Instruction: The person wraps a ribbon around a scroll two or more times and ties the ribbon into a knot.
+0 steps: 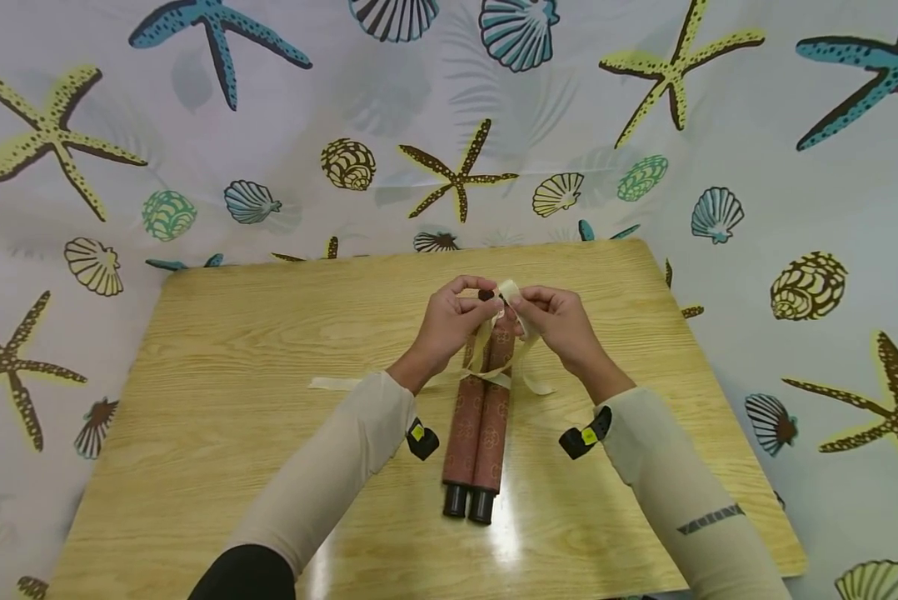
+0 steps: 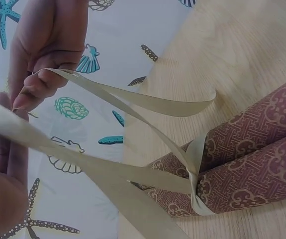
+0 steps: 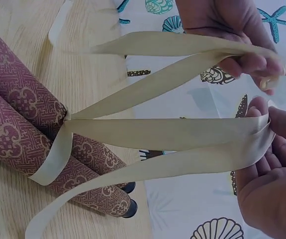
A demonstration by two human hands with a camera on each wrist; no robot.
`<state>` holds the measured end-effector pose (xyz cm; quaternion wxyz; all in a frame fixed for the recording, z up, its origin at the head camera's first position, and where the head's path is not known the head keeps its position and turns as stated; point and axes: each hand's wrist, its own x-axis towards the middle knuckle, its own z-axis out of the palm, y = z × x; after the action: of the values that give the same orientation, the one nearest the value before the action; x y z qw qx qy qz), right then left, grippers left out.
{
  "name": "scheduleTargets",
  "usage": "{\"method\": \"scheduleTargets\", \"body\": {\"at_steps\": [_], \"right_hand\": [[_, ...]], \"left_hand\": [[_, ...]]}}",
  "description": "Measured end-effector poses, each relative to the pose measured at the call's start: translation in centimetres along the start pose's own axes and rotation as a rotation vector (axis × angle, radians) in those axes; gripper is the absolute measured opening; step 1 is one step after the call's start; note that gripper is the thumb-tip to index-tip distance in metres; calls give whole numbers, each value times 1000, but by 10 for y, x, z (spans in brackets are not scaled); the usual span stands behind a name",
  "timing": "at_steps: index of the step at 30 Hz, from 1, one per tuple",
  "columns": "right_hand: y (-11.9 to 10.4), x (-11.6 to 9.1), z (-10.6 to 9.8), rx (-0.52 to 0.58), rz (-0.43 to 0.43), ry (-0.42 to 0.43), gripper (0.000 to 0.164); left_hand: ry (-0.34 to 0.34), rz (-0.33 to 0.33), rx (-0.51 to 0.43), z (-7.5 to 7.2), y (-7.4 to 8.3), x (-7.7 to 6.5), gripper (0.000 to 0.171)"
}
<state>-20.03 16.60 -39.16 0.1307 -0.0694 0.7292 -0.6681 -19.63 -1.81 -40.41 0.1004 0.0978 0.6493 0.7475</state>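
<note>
Two reddish-brown patterned rolls (image 1: 464,425) with black end knobs (image 1: 481,507) lie side by side on the table. A cream ribbon (image 3: 51,162) passes around both and crosses at a knot on top. Over the rolls' far end, my left hand (image 1: 446,323) pinches one folded length of ribbon. Close beside it my right hand (image 1: 566,327) pinches another folded length, its bend at the fingertips in the right wrist view. Both lengths run taut to the knot, while loose tails (image 2: 182,107) hang away. Fingers partly hide the far knobs.
The wooden table (image 1: 254,333) reaches back to a white curtain (image 1: 284,117) printed with starfish and shells. One ribbon tail (image 1: 334,383) lies on the wood left of the rolls. Black wrist straps (image 1: 586,437) sit at both cuffs.
</note>
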Motion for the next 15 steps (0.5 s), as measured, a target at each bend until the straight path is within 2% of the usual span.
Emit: {"method": "scheduleTargets", "body": {"at_steps": [4, 8, 15], "right_hand": [[1, -1, 2, -57, -11, 7, 36], [3, -1, 5, -112, -30, -29, 35], [2, -3, 3, -112, -52, -171, 34]], "left_hand": [[-7, 18, -53, 2, 1, 1, 26], [-15, 14, -61, 4, 1, 0, 16], [31, 28, 131, 9, 1, 0, 24]]}}
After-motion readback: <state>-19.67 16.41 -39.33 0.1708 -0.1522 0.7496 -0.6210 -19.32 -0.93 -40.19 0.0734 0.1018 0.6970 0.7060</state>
